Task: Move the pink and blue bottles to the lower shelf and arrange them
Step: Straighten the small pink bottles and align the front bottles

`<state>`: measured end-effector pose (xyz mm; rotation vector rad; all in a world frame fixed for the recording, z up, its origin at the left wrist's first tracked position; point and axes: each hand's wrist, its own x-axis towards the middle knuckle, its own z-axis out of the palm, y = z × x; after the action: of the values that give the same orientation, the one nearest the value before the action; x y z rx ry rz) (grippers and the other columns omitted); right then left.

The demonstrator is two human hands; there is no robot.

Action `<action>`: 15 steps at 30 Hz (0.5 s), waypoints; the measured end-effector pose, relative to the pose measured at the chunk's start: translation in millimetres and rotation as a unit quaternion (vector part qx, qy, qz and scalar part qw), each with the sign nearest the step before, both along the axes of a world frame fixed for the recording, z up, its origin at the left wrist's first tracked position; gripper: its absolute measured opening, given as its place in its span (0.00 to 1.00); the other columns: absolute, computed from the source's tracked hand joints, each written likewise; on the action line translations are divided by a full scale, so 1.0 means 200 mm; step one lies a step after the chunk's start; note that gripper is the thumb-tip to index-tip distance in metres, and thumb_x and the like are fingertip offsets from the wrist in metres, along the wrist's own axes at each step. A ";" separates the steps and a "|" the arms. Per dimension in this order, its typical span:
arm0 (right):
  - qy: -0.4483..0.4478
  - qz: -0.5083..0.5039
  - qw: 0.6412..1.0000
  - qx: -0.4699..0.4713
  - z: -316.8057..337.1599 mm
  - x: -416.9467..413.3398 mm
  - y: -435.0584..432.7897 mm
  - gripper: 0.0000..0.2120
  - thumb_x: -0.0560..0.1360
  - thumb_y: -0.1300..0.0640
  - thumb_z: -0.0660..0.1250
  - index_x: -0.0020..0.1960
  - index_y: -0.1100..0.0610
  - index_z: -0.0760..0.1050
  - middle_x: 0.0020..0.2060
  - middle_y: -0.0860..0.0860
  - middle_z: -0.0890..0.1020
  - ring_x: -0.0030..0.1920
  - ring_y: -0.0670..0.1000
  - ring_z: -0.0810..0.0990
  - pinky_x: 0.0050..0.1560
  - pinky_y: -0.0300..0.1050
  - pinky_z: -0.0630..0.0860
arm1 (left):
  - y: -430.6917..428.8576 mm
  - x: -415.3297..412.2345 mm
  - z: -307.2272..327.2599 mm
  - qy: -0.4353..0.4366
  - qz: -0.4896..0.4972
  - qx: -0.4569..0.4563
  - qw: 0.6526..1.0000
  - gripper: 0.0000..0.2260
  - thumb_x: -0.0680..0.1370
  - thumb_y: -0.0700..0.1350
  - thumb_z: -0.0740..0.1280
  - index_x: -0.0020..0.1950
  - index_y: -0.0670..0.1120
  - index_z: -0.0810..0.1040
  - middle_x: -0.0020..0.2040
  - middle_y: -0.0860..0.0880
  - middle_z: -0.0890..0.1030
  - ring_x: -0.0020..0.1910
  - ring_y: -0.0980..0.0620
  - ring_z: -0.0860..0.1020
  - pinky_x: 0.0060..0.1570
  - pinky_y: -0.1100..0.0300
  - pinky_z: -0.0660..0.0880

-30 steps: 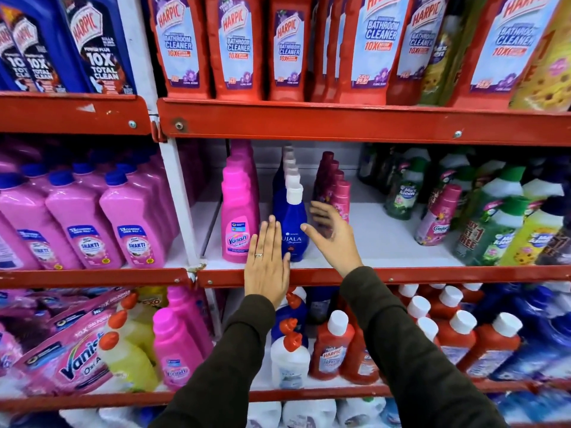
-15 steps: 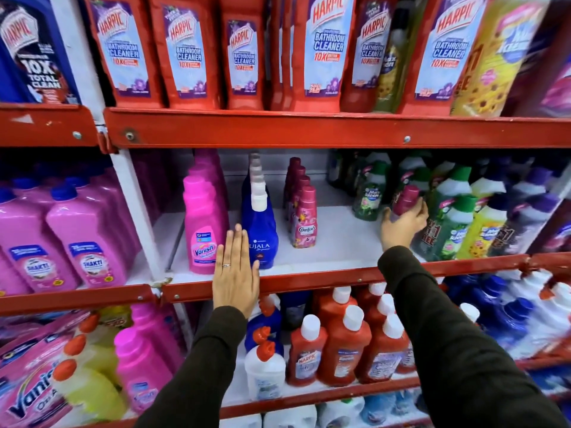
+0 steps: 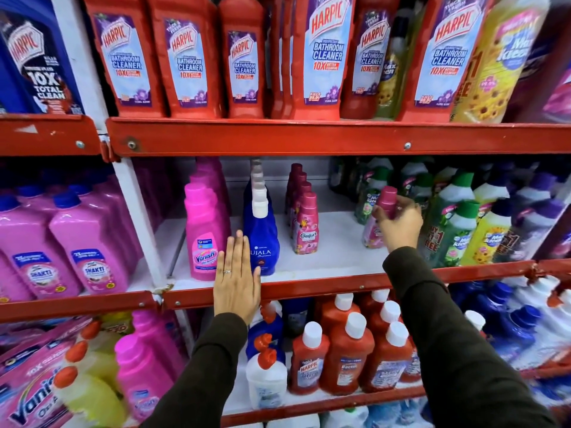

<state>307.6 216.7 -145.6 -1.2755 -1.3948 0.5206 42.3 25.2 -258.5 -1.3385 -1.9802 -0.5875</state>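
Observation:
On the middle shelf stand a row of pink Vanish bottles [image 3: 204, 230], a row of blue Ujala bottles [image 3: 262, 239] with white caps, and a row of small pink Comfort bottles [image 3: 306, 227]. My left hand [image 3: 236, 279] lies flat, fingers together, against the shelf's red front rail [image 3: 324, 287], in front of the gap between the Vanish and Ujala rows. My right hand [image 3: 398, 220] is wrapped around a lone small pink bottle [image 3: 386, 197] standing further right on the same shelf.
Green, yellow and purple cleaner bottles [image 3: 457, 230] crowd the shelf right of my right hand. Red Harpic bottles [image 3: 321, 57] fill the shelf above. Below are red bottles with white caps [image 3: 346, 356], white bottles and pink bottles [image 3: 139, 369]. Pink Shakti bottles [image 3: 89, 248] fill the left bay.
My right hand left the Comfort row, moved right along the shelf and closed around the lone small pink bottle. The view shifted right. My left hand stayed on the rail.

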 end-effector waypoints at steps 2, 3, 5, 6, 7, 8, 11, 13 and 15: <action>0.009 0.031 0.999 0.009 0.02 -0.08 -0.09 0.24 0.68 0.51 0.77 0.60 0.58 0.76 0.56 0.59 0.81 0.55 0.59 0.82 0.61 0.56 0.77 | 0.00 0.00 0.00 -0.004 -0.003 0.000 1.000 0.29 0.83 0.50 0.48 0.81 0.39 0.47 0.82 0.39 0.54 0.82 0.46 0.42 0.80 0.50 0.40; 0.008 0.048 0.999 0.011 0.02 -0.13 -0.14 0.24 0.68 0.49 0.77 0.60 0.58 0.76 0.55 0.58 0.82 0.54 0.57 0.82 0.59 0.54 0.78 | -0.01 0.00 0.00 -0.005 -0.005 -0.001 1.000 0.29 0.83 0.49 0.48 0.81 0.38 0.48 0.82 0.39 0.54 0.82 0.45 0.46 0.80 0.50 0.41; 0.012 0.087 0.996 0.013 0.03 -0.22 -0.23 0.23 0.68 0.49 0.78 0.58 0.58 0.77 0.52 0.55 0.83 0.51 0.54 0.82 0.56 0.50 0.79 | -0.01 0.01 0.01 -0.010 -0.008 -0.003 1.000 0.29 0.83 0.49 0.49 0.81 0.38 0.49 0.82 0.39 0.54 0.81 0.44 0.51 0.80 0.49 0.42; 0.011 0.105 0.994 0.013 0.03 -0.26 -0.27 0.23 0.68 0.49 0.78 0.58 0.57 0.78 0.51 0.54 0.84 0.51 0.54 0.83 0.55 0.49 0.80 | -0.01 0.01 0.01 -0.012 -0.010 -0.002 1.000 0.29 0.83 0.49 0.49 0.81 0.38 0.49 0.82 0.40 0.54 0.81 0.43 0.52 0.80 0.49 0.43; 0.006 0.119 0.993 0.013 0.02 -0.30 -0.30 0.23 0.67 0.49 0.78 0.58 0.57 0.77 0.52 0.55 0.84 0.51 0.53 0.83 0.55 0.50 0.80 | -0.01 0.01 0.01 -0.013 -0.010 -0.002 1.000 0.29 0.83 0.49 0.49 0.81 0.38 0.49 0.82 0.40 0.54 0.81 0.43 0.52 0.80 0.49 0.43; -0.002 0.128 0.992 0.011 0.00 -0.34 -0.33 0.23 0.67 0.49 0.78 0.57 0.57 0.77 0.53 0.55 0.84 0.52 0.53 0.82 0.56 0.49 0.79 | -0.01 0.01 0.01 -0.014 -0.011 -0.002 1.000 0.29 0.83 0.49 0.49 0.81 0.38 0.49 0.82 0.40 0.54 0.81 0.43 0.52 0.80 0.49 0.43; -0.025 0.142 0.989 0.010 -0.04 -0.41 -0.38 0.22 0.67 0.49 0.78 0.57 0.56 0.77 0.54 0.55 0.83 0.54 0.53 0.81 0.57 0.49 0.78 | -0.02 0.01 0.01 -0.021 -0.016 -0.005 1.000 0.29 0.82 0.49 0.50 0.81 0.38 0.50 0.82 0.40 0.55 0.81 0.43 0.52 0.80 0.49 0.43; -0.043 0.139 0.989 0.013 -0.07 -0.43 -0.41 0.23 0.67 0.48 0.78 0.57 0.57 0.77 0.54 0.55 0.83 0.54 0.53 0.81 0.58 0.47 0.77 | -0.02 0.01 0.01 -0.024 -0.017 -0.004 1.000 0.29 0.82 0.49 0.50 0.81 0.38 0.51 0.82 0.40 0.55 0.81 0.43 0.52 0.80 0.49 0.43; -0.058 0.132 0.989 0.019 -0.08 -0.45 -0.42 0.24 0.67 0.47 0.78 0.57 0.57 0.77 0.53 0.55 0.83 0.54 0.53 0.81 0.56 0.44 0.76 | -0.01 0.01 0.01 -0.026 -0.018 -0.002 0.999 0.29 0.82 0.49 0.50 0.81 0.38 0.52 0.82 0.40 0.55 0.81 0.44 0.52 0.80 0.49 0.43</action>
<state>218.3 132.3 -161.9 -1.1097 -1.6760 0.6034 44.0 22.4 -255.9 -1.3766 -2.0032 -0.6424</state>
